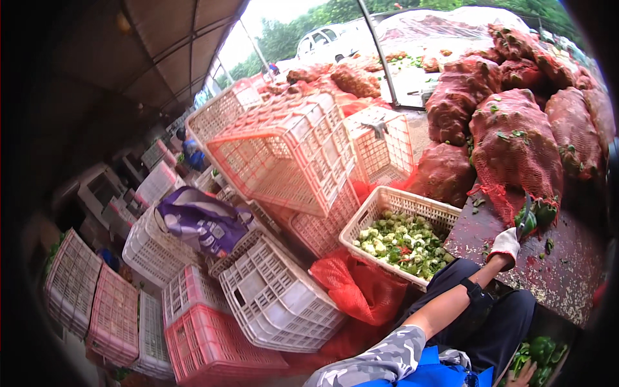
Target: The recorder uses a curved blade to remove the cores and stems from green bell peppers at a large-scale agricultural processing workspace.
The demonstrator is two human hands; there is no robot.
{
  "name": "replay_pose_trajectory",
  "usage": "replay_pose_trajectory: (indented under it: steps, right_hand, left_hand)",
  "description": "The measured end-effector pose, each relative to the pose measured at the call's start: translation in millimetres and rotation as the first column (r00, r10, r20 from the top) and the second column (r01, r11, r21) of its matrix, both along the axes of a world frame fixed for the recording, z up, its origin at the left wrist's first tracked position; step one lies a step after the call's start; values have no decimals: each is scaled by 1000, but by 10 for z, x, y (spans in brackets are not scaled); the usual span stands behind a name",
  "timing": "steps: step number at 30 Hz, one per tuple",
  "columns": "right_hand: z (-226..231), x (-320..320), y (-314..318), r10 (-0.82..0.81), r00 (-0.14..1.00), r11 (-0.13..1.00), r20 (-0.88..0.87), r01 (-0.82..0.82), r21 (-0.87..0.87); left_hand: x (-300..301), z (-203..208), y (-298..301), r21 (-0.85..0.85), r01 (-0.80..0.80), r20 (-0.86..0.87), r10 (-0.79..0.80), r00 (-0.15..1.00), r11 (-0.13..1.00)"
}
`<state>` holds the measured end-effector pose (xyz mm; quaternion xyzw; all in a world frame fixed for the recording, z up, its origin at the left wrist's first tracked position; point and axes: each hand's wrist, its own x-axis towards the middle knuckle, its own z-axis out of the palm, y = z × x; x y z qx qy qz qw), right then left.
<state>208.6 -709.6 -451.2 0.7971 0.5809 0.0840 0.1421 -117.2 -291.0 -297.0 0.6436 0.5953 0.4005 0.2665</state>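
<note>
Canopy of brown sheeting (148,58) on dark ribs, stretched over the upper left. Next, a heap of bulging red mesh sacks (516,145) along the upper right, with the fullest one slumped at the far side of a dark maroon work board (548,271) flecked with pale bits. Across the left and middle, leaning piles of slatted plastic crates, white (277,303) and faded pink (329,142), some tipped over. Just beyond the bent legs in dark trousers (445,284), an upright cream-coloured rectangular basket (425,209), partly filled with chopped green and whitish pieces (400,245). Left of it, a crumpled swath of bright red netting (361,290); higher up, on the crates, a limp purple bag (203,219). Over the legs, a bare left forearm below a grey camouflage sleeve (380,358), circled by a black band (477,293). At its end, left hand in a white glove with a reddish cuff (505,244), above the board, fingers folded together. At the lower edge, bare right hand (521,376), partly cut off, fingers spread against glossy green peppers (545,351). More such peppers on the board, below the fullest sack, just beyond the glove. Smallest, a slim dark knife (527,205), gripped in that glove, blade upward alongside the nearer pepper; cannot tell whether touching.
</note>
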Motion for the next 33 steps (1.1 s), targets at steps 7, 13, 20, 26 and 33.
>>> replay_pose_trajectory:
  steps: [7, 13, 20, 26, 33]
  right_hand:
    - [-154, -147, 17, 20, 1000, 1000, 9, -20, 1]
    - [-282, -268, -79, 9, 1000, 1000, 9, -9, 7]
    - [-823, -273, -252, -152, 979, 988, -139, 156, 16]
    - [-1229, -72, -177, -186, 962, 912, -198, 244, 328]
    - [667, -573, 498, 62, 859, 989, -509, 16, 148]
  left_hand:
    - [-198, 39, 26, -40, -25, 34, 26, 999, 999]
    - [-79, 214, -102, 8, 49, 18, -49, 999, 999]
    - [-121, 342, -262, -92, 97, 141, -84, 986, 991]
    - [-113, 44, -59, 292, 226, -551, -30, 834, 929]
    - [47, 506, -78, -137, 50, 429, 14, 903, 989]
